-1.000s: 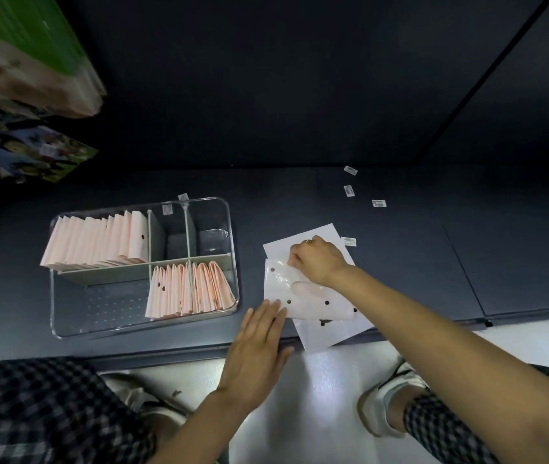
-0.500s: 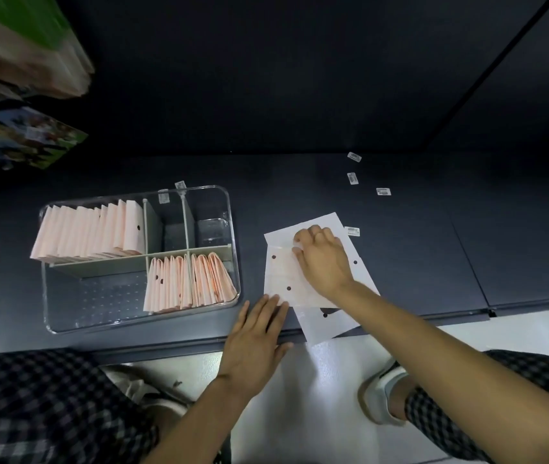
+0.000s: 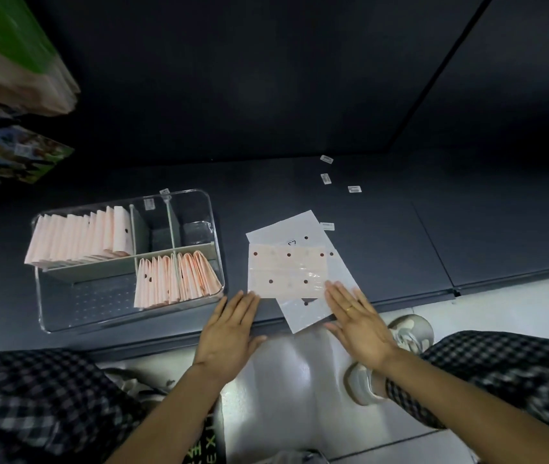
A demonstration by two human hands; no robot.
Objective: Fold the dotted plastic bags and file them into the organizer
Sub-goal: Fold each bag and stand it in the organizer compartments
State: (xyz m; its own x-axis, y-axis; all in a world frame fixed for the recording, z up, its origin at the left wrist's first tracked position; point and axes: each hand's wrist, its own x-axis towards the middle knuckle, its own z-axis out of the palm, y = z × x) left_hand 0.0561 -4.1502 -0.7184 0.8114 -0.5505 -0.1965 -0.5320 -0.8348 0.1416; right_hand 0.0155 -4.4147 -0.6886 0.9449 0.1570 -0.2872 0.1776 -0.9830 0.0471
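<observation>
Many folded bags (image 3: 79,237) already stand in your organizer (image 3: 214,229); one dotted bag (image 3: 286,271) lies half-folded, both hands' grip flat and empty: left hand (image 3: 229,333), right hand (image 3: 358,324).

1. A folded translucent dotted plastic bag (image 3: 286,271) lies on the dark grey table (image 3: 383,236), on top of a flat white dotted bag (image 3: 313,309) that overhangs the table's near edge.
2. The left hand (image 3: 229,333) lies flat, its fingers (image 3: 246,301) straight at the folded bag's near left corner.
3. The right hand (image 3: 360,326) lies flat on the white bag.
4. A clear plastic organizer (image 3: 214,229) to the left holds upright rows of folded pink bags (image 3: 79,237).
</observation>
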